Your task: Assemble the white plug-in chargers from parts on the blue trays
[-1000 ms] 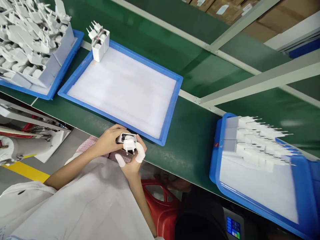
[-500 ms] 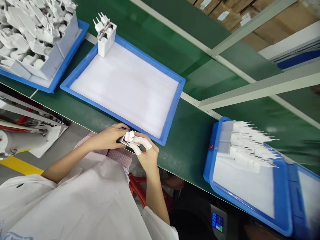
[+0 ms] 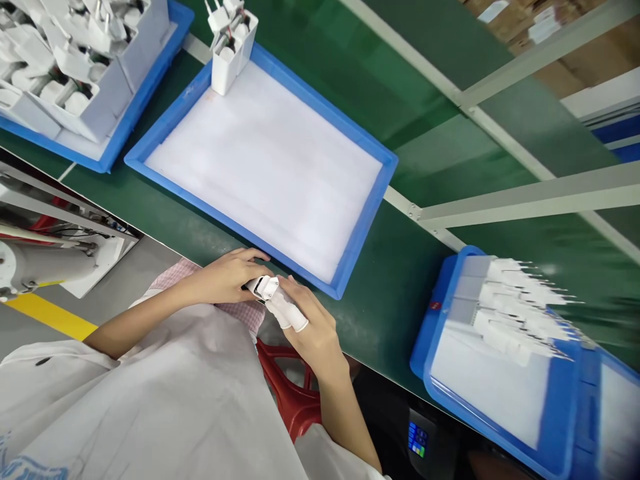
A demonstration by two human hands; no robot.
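Observation:
Just past the bench's near edge, my left hand grips a small white power adapter between thumb and fingers. The adapter's end with the plug part faces up, and a dark gap shows beside it. My right hand closes on the adapter from the other side. White finger cots cover two of its fingers, which press against the adapter. The fingertips hide much of the housing.
A blue tray with a white liner lies ahead, with several open adapter housings at its far left corner. Another tray at left is heaped with open adapters. At right, a blue tray holds rows of pronged adapters.
My right hand has moved right and turned, its finger cots now pointing down along the adapter. The plug part sits flatter at the housing's end. The view has shifted slightly.

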